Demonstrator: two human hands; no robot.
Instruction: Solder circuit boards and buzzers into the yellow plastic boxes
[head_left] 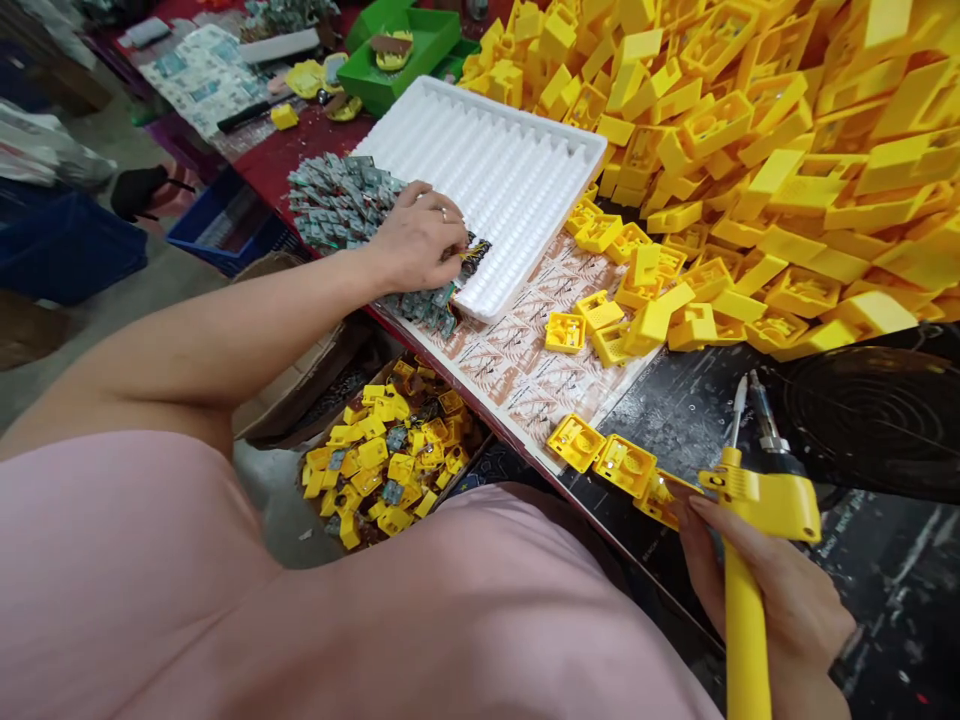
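My left hand (421,240) reaches over a pile of grey circuit boards (341,195) beside a white ribbed foam tray (487,170). Its fingers are bent at dark-ended wires (474,255); what they grip is partly hidden. At the lower right my right hand (780,580) holds a yellow soldering tool (746,620), its metal tip pointing away from me. The thumb and index fingertips of that hand touch a small yellow housing (658,498), the nearest of three in a row. The other two, a middle housing (626,465) and a far housing (575,442), lie open side up.
A large heap of yellow housings (750,150) fills the back right. Below the table edge is a box of yellow parts (390,450). A green tray (427,45) stands at the back, a blue crate (225,220) at left. A second metal-tipped tool (766,415) lies at right.
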